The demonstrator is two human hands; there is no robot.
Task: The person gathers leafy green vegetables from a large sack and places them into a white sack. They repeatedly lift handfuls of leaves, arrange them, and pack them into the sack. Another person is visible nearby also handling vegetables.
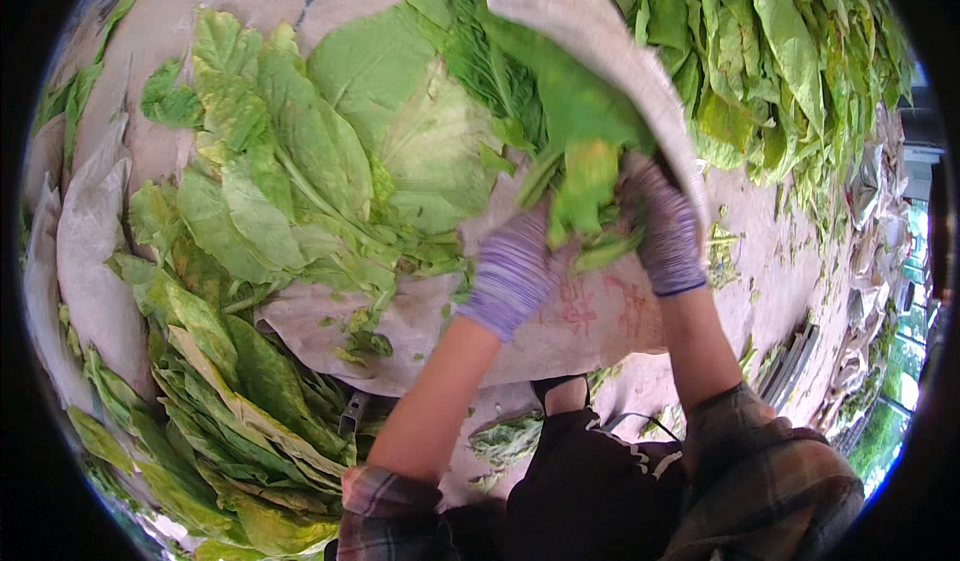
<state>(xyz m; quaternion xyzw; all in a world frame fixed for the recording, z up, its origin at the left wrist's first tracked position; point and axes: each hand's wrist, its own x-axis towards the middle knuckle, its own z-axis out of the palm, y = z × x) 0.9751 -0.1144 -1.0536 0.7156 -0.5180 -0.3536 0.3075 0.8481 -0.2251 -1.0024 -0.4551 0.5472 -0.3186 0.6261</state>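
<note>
Both my hands wear purple-and-white striped knit gloves. My left hand [517, 268] is closed around the stems of several large green leaves, which look like tobacco. Close to its right, my right hand [660, 223] grips the same bunch of leaves [592, 111] near the stem ends. Motion blurs this bunch, and some of my fingers are hidden behind it. Under my hands lies a pale woven sack [427, 336] bearing red writing. To the left of the bunch, loose broad leaves [420, 133] are spread over the sack.
A thick pile of leaves [255, 411] stands at the lower left. More leaves [757, 58] are heaped at the upper right. Metal bars [791, 366] lie on the floor at the right, among leaf scraps. Crumpled sacking [874, 193] runs along the far right.
</note>
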